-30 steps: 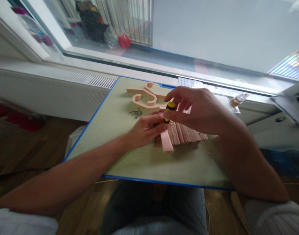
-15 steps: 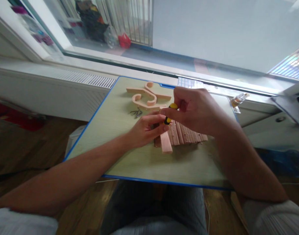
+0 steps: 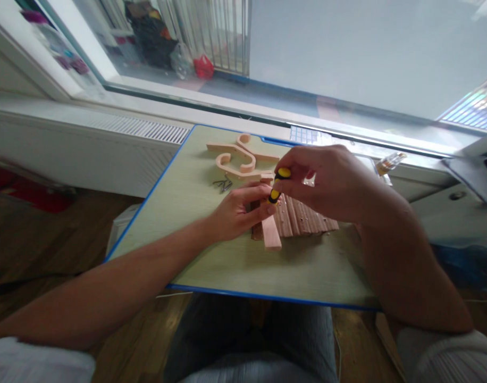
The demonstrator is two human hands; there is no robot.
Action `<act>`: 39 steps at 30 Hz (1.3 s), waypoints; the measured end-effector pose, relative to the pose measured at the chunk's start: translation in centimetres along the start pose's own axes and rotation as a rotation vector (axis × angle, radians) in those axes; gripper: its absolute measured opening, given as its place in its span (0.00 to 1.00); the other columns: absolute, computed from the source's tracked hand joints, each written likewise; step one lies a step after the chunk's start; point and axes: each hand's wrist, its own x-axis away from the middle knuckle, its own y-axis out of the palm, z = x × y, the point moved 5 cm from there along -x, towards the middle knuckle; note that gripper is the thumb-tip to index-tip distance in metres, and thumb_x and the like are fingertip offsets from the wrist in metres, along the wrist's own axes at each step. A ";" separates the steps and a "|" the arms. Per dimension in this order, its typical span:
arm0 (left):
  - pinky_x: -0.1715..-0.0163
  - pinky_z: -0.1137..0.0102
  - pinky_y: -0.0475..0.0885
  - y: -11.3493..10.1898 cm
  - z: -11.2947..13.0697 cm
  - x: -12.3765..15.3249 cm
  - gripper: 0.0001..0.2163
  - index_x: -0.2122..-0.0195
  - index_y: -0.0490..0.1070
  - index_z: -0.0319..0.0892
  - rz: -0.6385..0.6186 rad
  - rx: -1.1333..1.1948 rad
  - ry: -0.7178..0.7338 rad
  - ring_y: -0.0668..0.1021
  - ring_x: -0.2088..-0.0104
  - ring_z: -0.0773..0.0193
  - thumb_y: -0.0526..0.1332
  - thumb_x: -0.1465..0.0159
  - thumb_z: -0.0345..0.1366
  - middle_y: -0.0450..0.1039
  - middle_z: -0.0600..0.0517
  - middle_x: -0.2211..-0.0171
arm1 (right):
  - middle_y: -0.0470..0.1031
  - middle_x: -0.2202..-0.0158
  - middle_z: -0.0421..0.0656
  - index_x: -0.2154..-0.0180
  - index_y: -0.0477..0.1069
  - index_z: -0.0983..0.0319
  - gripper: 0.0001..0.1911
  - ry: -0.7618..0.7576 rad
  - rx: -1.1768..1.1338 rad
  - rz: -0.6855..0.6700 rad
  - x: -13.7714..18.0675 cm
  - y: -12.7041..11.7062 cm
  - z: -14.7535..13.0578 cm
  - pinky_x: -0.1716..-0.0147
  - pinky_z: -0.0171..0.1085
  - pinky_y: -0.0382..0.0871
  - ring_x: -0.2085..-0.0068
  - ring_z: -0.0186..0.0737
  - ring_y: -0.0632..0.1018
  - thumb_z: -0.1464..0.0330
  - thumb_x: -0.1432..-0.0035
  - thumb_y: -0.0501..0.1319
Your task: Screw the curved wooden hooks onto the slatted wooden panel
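Note:
In the head view my right hand [image 3: 327,181] grips a small screwdriver [image 3: 282,174] with a yellow and black handle, thumb and fingers around its upper part. The screwdriver points down toward a pale wooden strip [image 3: 271,234], and its tip is hidden by my fingers. My left hand [image 3: 241,210] is closed over that strip, its thumb and fingertips on either side of the screwdriver's lower end. Beneath the strip lies a ribbed brown board [image 3: 299,218] with small holes or screw heads. Any screw under the tip is hidden.
Curved pale wooden pieces [image 3: 243,154] lie at the back of the blue-edged table [image 3: 211,266]. Several dark screws [image 3: 223,184] sit left of the board. A clear bottle-like object [image 3: 391,162] stands at the right by the window sill.
My right hand's fingers have shifted and opened slightly around the screwdriver handle, whose yellow top shows more. My left hand and the wooden strip stay in place.

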 end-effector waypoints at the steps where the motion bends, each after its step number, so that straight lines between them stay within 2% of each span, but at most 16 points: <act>1: 0.49 0.61 0.77 0.0 0.0 0.0 0.13 0.52 0.85 0.43 0.006 -0.003 -0.001 0.82 0.52 0.55 0.70 0.25 0.47 0.82 0.45 0.53 | 0.81 0.67 0.41 0.62 0.82 0.59 0.14 0.027 0.027 0.023 -0.1 0.1 0.1 0.66 0.39 0.60 0.68 0.37 0.75 0.54 0.34 0.70; 4: 0.52 0.63 0.77 -0.1 -0.1 0.0 0.14 0.56 0.85 0.42 0.030 -0.011 -0.011 0.81 0.54 0.57 0.71 0.26 0.49 0.82 0.46 0.56 | 0.76 0.72 0.39 0.67 0.77 0.59 0.19 0.060 0.066 0.100 -0.4 0.5 0.1 0.67 0.40 0.55 0.71 0.35 0.69 0.50 0.34 0.70; 7: 0.53 0.63 0.77 -0.1 -0.2 0.0 0.16 0.59 0.84 0.42 0.032 -0.012 -0.029 0.81 0.56 0.56 0.70 0.26 0.51 0.81 0.47 0.59 | 0.75 0.73 0.39 0.67 0.77 0.59 0.21 0.044 0.044 0.112 -0.5 0.7 0.0 0.68 0.41 0.56 0.71 0.35 0.68 0.48 0.34 0.70; 9: 0.53 0.62 0.77 -0.1 -0.2 0.0 0.17 0.58 0.85 0.42 0.026 -0.004 -0.029 0.81 0.56 0.56 0.69 0.26 0.51 0.81 0.47 0.60 | 0.79 0.70 0.40 0.63 0.81 0.60 0.20 0.034 -0.019 0.076 -0.4 0.5 0.0 0.68 0.40 0.60 0.71 0.35 0.72 0.50 0.34 0.71; 12: 0.51 0.61 0.76 -0.1 0.0 -0.1 0.14 0.54 0.85 0.43 0.009 0.014 -0.011 0.80 0.54 0.56 0.68 0.24 0.49 0.81 0.46 0.56 | 0.85 0.64 0.41 0.50 0.85 0.60 0.16 -0.014 -0.154 0.003 -0.1 0.1 -0.1 0.67 0.39 0.68 0.68 0.37 0.79 0.59 0.35 0.71; 14: 0.49 0.61 0.76 -0.1 0.1 -0.1 0.13 0.54 0.84 0.43 0.002 0.010 0.004 0.80 0.53 0.56 0.68 0.24 0.47 0.80 0.46 0.54 | 0.87 0.60 0.42 0.48 0.85 0.60 0.15 -0.062 -0.186 -0.014 0.1 -0.1 -0.1 0.65 0.38 0.71 0.66 0.37 0.81 0.65 0.35 0.69; 17: 0.49 0.61 0.76 -0.1 0.0 0.0 0.12 0.54 0.84 0.43 -0.003 -0.004 0.003 0.80 0.53 0.56 0.68 0.24 0.46 0.81 0.46 0.55 | 0.87 0.59 0.43 0.53 0.86 0.60 0.12 -0.089 -0.117 -0.017 0.3 -0.3 -0.2 0.63 0.38 0.71 0.65 0.38 0.81 0.67 0.36 0.68; 21: 0.47 0.60 0.76 0.0 -0.1 0.1 0.11 0.54 0.84 0.43 -0.010 0.021 0.002 0.81 0.51 0.55 0.68 0.24 0.46 0.81 0.45 0.53 | 0.84 0.65 0.41 0.56 0.84 0.58 0.09 -0.031 0.001 0.009 0.3 -0.3 -0.3 0.64 0.39 0.65 0.66 0.39 0.79 0.63 0.36 0.69; 28: 0.48 0.61 0.77 0.0 -0.2 0.0 0.11 0.55 0.84 0.43 0.009 0.011 0.005 0.81 0.53 0.57 0.70 0.25 0.45 0.82 0.45 0.52 | 0.77 0.71 0.39 0.63 0.79 0.58 0.15 0.052 0.033 0.054 0.0 -0.1 -0.4 0.68 0.40 0.55 0.71 0.36 0.71 0.53 0.36 0.71; 39: 0.55 0.64 0.79 0.0 -0.1 0.2 0.11 0.61 0.80 0.41 0.014 -0.082 -0.031 0.81 0.58 0.58 0.75 0.34 0.43 0.79 0.48 0.60 | 0.72 0.75 0.37 0.67 0.75 0.57 0.18 0.080 0.082 0.090 -0.1 0.4 -0.3 0.67 0.41 0.53 0.73 0.35 0.66 0.51 0.36 0.70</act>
